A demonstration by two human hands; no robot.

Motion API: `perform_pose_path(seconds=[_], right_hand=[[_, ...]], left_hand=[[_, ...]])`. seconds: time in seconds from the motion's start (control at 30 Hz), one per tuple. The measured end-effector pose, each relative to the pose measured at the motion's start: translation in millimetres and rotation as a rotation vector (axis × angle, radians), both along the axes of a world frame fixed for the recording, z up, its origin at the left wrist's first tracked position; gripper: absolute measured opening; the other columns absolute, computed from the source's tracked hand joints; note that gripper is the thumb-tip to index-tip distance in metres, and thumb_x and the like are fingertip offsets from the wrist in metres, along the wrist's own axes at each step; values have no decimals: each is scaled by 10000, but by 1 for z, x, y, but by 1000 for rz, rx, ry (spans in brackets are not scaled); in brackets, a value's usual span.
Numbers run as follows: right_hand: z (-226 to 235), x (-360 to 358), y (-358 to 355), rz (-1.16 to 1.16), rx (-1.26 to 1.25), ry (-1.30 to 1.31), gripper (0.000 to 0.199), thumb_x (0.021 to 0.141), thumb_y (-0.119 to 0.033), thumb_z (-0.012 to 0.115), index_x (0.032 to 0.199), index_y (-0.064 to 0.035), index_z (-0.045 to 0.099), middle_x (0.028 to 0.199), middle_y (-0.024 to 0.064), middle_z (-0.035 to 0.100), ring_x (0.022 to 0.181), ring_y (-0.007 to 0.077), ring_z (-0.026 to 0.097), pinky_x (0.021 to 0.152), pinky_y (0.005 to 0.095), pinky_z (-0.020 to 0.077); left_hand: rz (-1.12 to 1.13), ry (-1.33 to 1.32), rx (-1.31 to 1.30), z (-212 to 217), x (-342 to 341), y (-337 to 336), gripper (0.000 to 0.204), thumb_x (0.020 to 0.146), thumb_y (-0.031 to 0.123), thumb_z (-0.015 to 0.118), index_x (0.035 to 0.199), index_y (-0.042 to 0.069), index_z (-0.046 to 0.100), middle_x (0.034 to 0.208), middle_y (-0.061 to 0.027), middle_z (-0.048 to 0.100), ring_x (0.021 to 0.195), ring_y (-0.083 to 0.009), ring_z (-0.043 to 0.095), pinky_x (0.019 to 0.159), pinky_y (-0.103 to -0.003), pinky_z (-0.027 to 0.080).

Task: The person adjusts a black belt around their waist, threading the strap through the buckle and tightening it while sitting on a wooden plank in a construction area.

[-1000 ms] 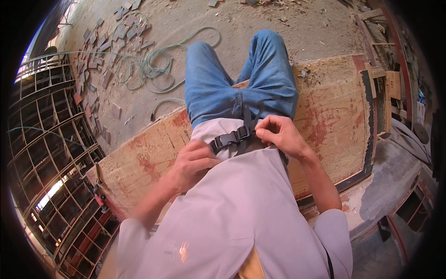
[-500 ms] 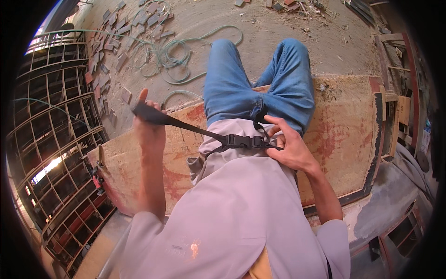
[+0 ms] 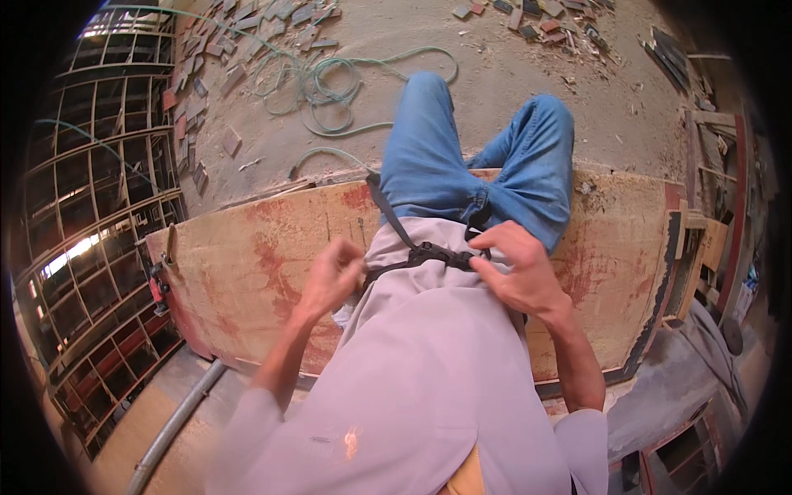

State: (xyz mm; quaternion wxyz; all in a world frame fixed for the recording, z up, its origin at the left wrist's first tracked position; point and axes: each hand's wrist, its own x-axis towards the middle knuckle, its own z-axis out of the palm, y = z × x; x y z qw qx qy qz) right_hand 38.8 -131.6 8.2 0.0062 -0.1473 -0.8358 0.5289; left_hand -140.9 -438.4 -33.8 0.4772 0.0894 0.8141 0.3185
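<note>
A black waist strap [image 3: 388, 266] with a plastic buckle [image 3: 439, 255] crosses the front of my light grey-mauve shirt. The strap's loose tail [image 3: 386, 208] hangs forward from the buckle, lying toward my left thigh. My right hand [image 3: 528, 272] has its thumb and forefinger closed about the strap at the buckle's right end. At my left side, my left hand [image 3: 332, 280] is close to the strap, its fingers bent and smeared by motion. Whether it touches the strap cannot be made out.
I sit on a stained wooden board [image 3: 223, 256], my knees in blue jeans [image 3: 429, 140] pointing away. Beyond lie a coiled green hose [image 3: 330, 87] and scattered tile pieces [image 3: 233, 140]. A metal grid [image 3: 107, 214] stands left, a grey pipe [image 3: 177, 425] lower left, timber [image 3: 714, 239] right.
My left hand has let go of the strap's tail and come down and inward to my waist. The tail, pulled taut to the left before, now hangs loose. My right hand stays by the buckle.
</note>
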Motion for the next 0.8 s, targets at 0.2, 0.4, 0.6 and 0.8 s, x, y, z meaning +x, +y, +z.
perform_pose_path(seconds=[0.2, 0.4, 0.6, 0.8], right_hand=[[-16, -42, -12, 311, -17, -241, 304, 855, -288, 744, 975, -12, 706, 959, 157, 692, 949, 336, 621, 881, 433, 488], [-4, -39, -9, 318, -218, -337, 386, 823, -275, 793, 1029, 32, 684, 977, 147, 659, 915, 287, 636, 839, 383, 520], [-16, -37, -6, 125, -294, -349, 390, 865, -201, 828, 1154, 29, 704, 1009, 124, 664, 881, 210, 670, 802, 328, 540], [-15, -27, 6, 149, -239, -372, 319, 880, -172, 821, 1122, 17, 732, 981, 108, 702, 862, 186, 668, 778, 309, 534]], left_hand=[[-19, -167, 58, -32, 59, -59, 442, 941, 154, 736, 1291, -21, 530, 1236, -154, 639, 1113, -170, 595, 985, -357, 498], [189, -269, 117, -36, 93, -56, 640, 906, 164, 783, 1460, 75, 474, 1317, -148, 622, 1175, -217, 581, 1025, -376, 481], [161, -79, 160, -57, 111, -79, 474, 879, 227, 806, 1251, 29, 588, 1063, -78, 674, 978, -158, 585, 884, -331, 495], [302, -146, 257, -11, 94, -65, 309, 842, 143, 711, 1070, -28, 591, 893, 14, 582, 821, -91, 521, 697, -259, 455]])
